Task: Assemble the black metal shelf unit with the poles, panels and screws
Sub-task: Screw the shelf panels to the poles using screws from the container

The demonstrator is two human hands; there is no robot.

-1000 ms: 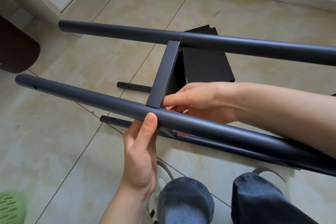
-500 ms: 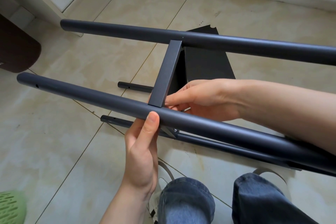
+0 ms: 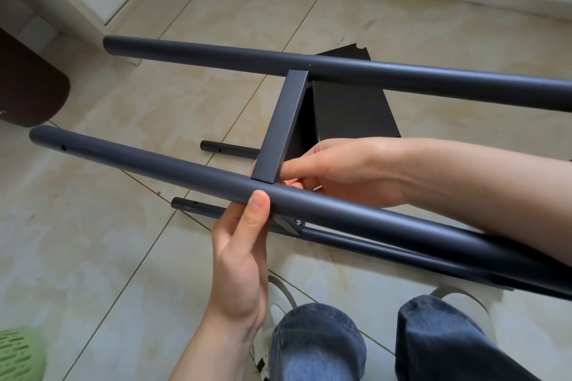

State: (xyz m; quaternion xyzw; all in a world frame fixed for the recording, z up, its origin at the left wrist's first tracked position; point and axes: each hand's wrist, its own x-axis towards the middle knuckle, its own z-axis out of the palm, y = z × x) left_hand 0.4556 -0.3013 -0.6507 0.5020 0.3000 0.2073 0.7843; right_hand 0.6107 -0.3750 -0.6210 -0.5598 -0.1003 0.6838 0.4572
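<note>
A green perforated basket (image 3: 17, 356) sits at the lower left and a dark brown object (image 3: 28, 86) at the left edge of the tiled floor (image 3: 108, 257). The near pole (image 3: 154, 168) and far pole (image 3: 216, 54) run left to right, raised, joined by a panel edge (image 3: 280, 127). The left hand (image 3: 241, 260) grips the near pole from below, thumb on top; the right hand (image 3: 340, 172) pinches the panel's near end, its forearm crossing the frame.

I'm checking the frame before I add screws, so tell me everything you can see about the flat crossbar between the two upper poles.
The crossbar is a flat, matte dark grey strip, metal by its look. It spans at a slight slant from the far pole to the near pole, its ends meeting both. The right hand touches its near end; the left hand grips the near pole just below.
</note>
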